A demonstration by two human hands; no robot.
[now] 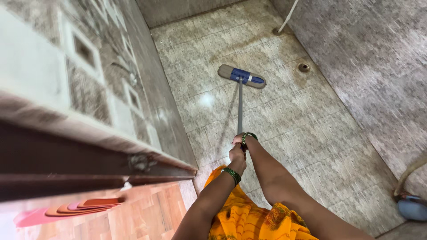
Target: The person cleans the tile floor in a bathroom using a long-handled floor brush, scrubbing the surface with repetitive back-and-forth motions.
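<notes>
1. Head cam, looking down. I see both arms reaching fwd over a tiled floor, hands stacked on one mop handle.
2. Left hand: nearer one, fist wrapped tight round the handle's near end. Green bangles on that wrist.
3. Right hand: just beyond the left, touching it, also closed round the handle. Fingers mostly hidden behind the left hand, so exact finger placement I can't tell. Green bangle on this wrist too.
4. Handle: grey, thin, runs from the hands straight toward the far side, tilted down to the mop head.
5. Mop head: flat, beige pad w/ blue bracket, lying flat on the floor, far centre, angled slightly so its right end sits nearer.
6. Floor drain: small round, right of the mop head, apart from it, near the right wall.
7. Left: patterned tiled wall, then dark door frame edge near-left.
8. Near-left bottom: stack of flat pink/orange pieces on a wood-look surface, kind unclear.
9. Near centre: orange-yellow patterned garment below the arms.
10. Near-right edge: bluish object, partly cut off, blurred.
</notes>
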